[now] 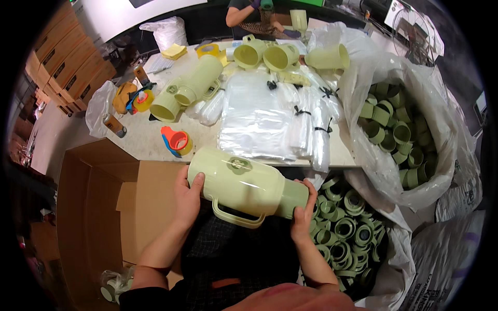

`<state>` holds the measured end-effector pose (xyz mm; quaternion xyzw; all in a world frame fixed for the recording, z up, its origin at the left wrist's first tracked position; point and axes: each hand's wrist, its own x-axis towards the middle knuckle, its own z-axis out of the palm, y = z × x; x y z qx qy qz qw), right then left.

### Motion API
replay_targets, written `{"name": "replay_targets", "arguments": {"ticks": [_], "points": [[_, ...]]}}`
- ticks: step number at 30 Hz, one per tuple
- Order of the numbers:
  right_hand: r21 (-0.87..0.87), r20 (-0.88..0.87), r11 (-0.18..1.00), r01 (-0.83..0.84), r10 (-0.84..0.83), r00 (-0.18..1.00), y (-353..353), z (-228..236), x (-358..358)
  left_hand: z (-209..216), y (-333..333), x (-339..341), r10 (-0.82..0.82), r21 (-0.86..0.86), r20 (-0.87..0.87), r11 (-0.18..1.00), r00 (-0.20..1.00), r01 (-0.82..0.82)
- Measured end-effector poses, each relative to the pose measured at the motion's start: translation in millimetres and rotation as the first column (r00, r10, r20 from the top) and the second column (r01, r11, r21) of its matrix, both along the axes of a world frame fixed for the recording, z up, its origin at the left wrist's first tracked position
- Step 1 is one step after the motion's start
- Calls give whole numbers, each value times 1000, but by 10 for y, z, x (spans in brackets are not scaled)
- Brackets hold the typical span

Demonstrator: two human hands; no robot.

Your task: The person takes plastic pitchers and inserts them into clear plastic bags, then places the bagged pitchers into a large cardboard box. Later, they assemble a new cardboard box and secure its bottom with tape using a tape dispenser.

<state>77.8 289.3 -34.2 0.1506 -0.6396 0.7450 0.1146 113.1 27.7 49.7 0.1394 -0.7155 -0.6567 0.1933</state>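
Observation:
A pale green thermos jug [241, 184] lies sideways across both hands, above my lap at the table's front edge. My left hand [189, 194] is closed round its wide base end. At the other end my right hand [305, 210] grips the darker green cup lid [291, 199]. The jug's handle [236, 217] points down toward me, and a round dark emblem [239, 165] shows on its upper side. Just beyond the jug lies a stack of clear plastic bags [257, 116].
An open cardboard box [93, 207] stands at left. Sacks hold green cups [402, 132] and green ring-shaped lids [345, 228] at right. On the table [142, 142] are a tape dispenser [177, 141], several jug bodies [202, 78] and a spray can [114, 125]. A co-worker [251, 20] sits opposite.

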Motion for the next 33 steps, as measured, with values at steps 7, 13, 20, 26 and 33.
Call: {"name": "replay_targets", "arguments": {"ticks": [7,13,20,26,33], "points": [[-424,397,872,245,-65,916,-71,-502,-37,-236,408,-366,0,-229,-241,972,971,-57],[131,-102,987,90,-77,992,-96,-426,477,-689,506,-121,-79,485,103,874,992,20],[322,394,854,409,-514,762,1213,-1103,131,-626,-4,-238,-322,152,206,943,924,295],[925,258,376,-58,-508,822,1639,-2935,-160,-657,343,-120,-562,117,538,788,628,605],[931,365,196,-308,-524,769,1491,-3773,-278,-661,373,-199,-685,230,455,708,570,668]]}}
